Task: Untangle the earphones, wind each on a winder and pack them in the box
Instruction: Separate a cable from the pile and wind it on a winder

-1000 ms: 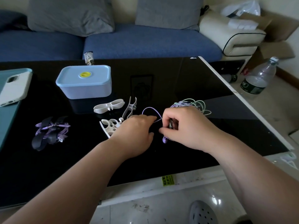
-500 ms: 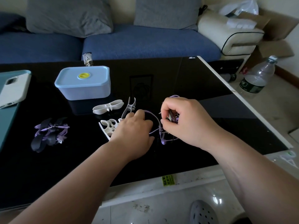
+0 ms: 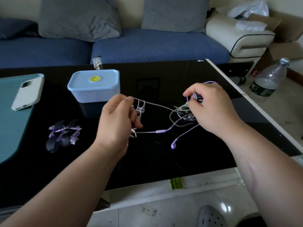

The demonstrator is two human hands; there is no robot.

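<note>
Floor: a grey perforated shoe (image 3: 211, 217) sits at the bottom edge, on pale tiles
Table edge: a yellow sticker (image 3: 176, 183) is on the white rim of the black glass table (image 3: 164, 164)
Earbud: one purple earbud (image 3: 173, 145) dangles on its cord, low over the glass and below the gap between my hands; I cannot tell if it touches
Inline remote: the purple inline remote (image 3: 159, 131) sits on a strand that runs left toward the base of my left fingers; I cannot tell whether that strand is gripped
Left hand: my left hand (image 3: 118, 122) is raised above the table with its fingers curled in, thumb and forefinger pinching a purple cord (image 3: 155, 105) that stretches tight across to the tangle
Right hand: my right hand (image 3: 211, 110) is also raised, fingers curled and pinching the earphone tangle (image 3: 182, 113) of purple and pale green cords, with loops drooping beneath
Winders: white winders (image 3: 141, 108) are partly hidden behind my left fingers
Wound set: wound earphones (image 3: 63, 135), purple on a black winder, lie to the left, well apart from my hands
Box: the light blue box (image 3: 94, 89), lid on with a yellow disc in it, stands beyond my left hand
Phone: a phone (image 3: 27, 94) in a white case rests on a teal mat (image 3: 9, 115) at far left
Beyond: a blue sofa (image 3: 155, 46) with grey cushions (image 3: 78, 17), and a clear water bottle (image 3: 266, 82) on the floor at right
</note>
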